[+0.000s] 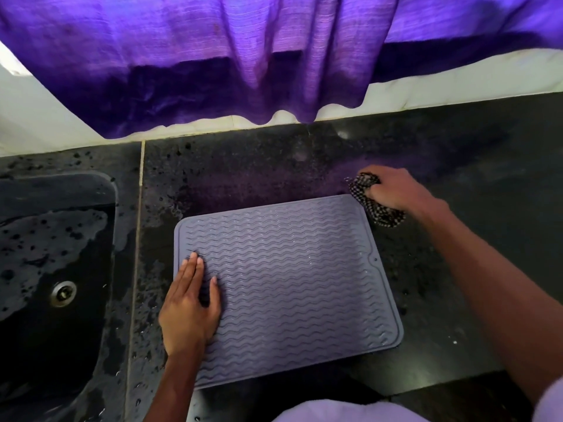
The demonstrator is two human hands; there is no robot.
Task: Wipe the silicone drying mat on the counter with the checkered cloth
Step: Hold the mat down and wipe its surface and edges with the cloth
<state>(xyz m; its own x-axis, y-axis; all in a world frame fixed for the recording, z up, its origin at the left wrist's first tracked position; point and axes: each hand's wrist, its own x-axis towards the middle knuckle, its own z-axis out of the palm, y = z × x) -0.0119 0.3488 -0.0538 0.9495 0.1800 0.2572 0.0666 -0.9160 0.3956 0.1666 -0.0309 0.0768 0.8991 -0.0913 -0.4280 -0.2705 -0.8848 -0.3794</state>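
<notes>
Our left hand point(190, 306) lies flat, fingers released, on the mat point(289, 287); right hand point(393, 187) grips the bunched cloth point(376, 207) at the mat's far corner on the counter point(243, 172)

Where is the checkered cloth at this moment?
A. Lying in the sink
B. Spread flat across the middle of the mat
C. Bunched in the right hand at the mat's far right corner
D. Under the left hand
C: the checkered cloth is bunched in the right hand at the far right corner of the mat, while the left hand lies flat on the mat.

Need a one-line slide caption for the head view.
Left hand flat on the silicone drying mat; right hand grips the bunched checkered cloth at its far corner.
</notes>
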